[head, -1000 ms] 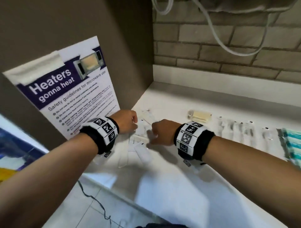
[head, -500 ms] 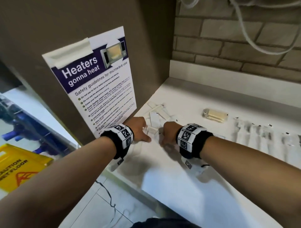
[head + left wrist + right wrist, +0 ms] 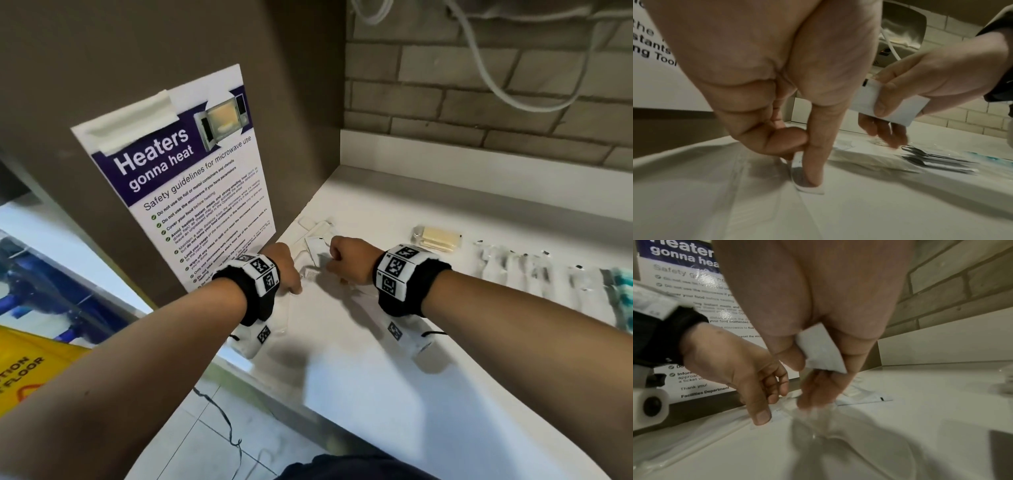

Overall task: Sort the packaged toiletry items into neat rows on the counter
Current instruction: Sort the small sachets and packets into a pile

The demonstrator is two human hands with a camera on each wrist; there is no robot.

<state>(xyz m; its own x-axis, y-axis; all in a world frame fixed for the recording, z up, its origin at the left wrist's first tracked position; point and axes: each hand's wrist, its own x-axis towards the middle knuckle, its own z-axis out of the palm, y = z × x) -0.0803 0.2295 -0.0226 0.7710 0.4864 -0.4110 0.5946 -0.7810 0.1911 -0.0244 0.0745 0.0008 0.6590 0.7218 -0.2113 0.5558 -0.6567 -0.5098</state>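
A loose pile of white and clear packets (image 3: 317, 233) lies on the white counter (image 3: 376, 377) by the left wall. My left hand (image 3: 291, 274) pinches the end of a clear packet (image 3: 809, 190) against the counter, thumb down on it and fingers curled behind. My right hand (image 3: 337, 255) hovers just right of it and grips a small white sachet (image 3: 820, 350) between thumb and fingers. The sachet (image 3: 894, 105) is off the counter. The right hand's lower fingers are blurred over another clear packet (image 3: 818, 417).
A row of several clear packets (image 3: 534, 274) lies to the right, with a pale yellow pack (image 3: 436, 238) behind it and teal items (image 3: 620, 291) at the far right. A microwave poster (image 3: 191, 192) hangs on the left wall. The counter's front edge drops to a tiled floor.
Both hands stay at the pile by the left wall. The right hand has drawn a little up and away from the left. The view has shifted.
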